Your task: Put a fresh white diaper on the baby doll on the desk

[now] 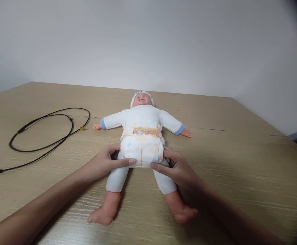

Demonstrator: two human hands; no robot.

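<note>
A baby doll [142, 117] in a white suit and cap lies on its back on the wooden table [240, 163], head away from me and bare feet toward me. A white diaper [141, 149] with a printed waistband wraps its hips. My left hand [107, 161] grips the diaper's left leg edge, thumb laid across the front and fingers tucked behind. My right hand [172, 165] pinches the right leg edge the same way, thumb on the front near the crotch.
A black cable [46, 131] lies looped on the table at the left, its plug end near the left edge. A plain white wall rises behind the table. A dark object shows past the table's right edge.
</note>
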